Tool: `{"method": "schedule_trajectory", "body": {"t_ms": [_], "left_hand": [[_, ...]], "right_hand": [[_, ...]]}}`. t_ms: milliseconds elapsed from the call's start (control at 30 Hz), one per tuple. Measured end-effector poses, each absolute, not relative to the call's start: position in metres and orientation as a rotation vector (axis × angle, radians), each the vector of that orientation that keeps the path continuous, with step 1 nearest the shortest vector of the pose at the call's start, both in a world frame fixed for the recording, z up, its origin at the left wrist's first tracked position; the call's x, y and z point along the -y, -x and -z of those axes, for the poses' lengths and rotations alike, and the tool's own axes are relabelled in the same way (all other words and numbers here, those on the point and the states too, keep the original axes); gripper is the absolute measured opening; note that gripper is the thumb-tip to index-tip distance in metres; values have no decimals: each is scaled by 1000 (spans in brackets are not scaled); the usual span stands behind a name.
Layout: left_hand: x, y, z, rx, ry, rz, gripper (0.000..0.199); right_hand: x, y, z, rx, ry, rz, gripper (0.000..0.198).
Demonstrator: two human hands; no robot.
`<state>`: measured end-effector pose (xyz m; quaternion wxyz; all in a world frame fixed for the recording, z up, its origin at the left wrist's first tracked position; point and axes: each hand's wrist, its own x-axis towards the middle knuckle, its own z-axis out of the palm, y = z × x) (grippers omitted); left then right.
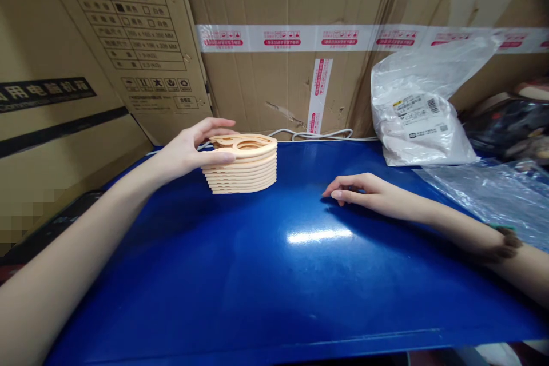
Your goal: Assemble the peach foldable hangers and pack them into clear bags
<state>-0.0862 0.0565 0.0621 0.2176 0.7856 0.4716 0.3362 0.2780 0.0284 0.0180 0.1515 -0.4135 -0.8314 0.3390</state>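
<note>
A stack of thin peach-coloured plastic pieces (246, 168) with curved outlines and a rounded opening in the top piece is at the far left-centre of the blue table. My left hand (195, 146) grips its left end, thumb along the near upper edge and fingers at the far side, partly hidden. The exact kind of the pieces is unclear. To the right, my right hand (364, 191) rests low over the table, fingers loosely bent and thumb a little apart, with nothing visible in it. A gap of bare table separates it from the stack.
The glossy blue table (274, 286) is backed by large cardboard boxes (266, 86). A white plastic parcel bag (420, 120) stands at the back right, with clear plastic film (493, 189) beside it. A white cable (321, 134) runs along the back edge.
</note>
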Motion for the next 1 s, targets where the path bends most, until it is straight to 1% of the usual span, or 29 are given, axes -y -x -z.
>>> {"method": "schedule_trajectory", "body": {"t_ms": [1000], "left_hand": [[-59, 91, -64, -1364, -2240, -826, 68]], "right_hand": [[-25, -276, -22, 2405, 1216, -975, 43]]}}
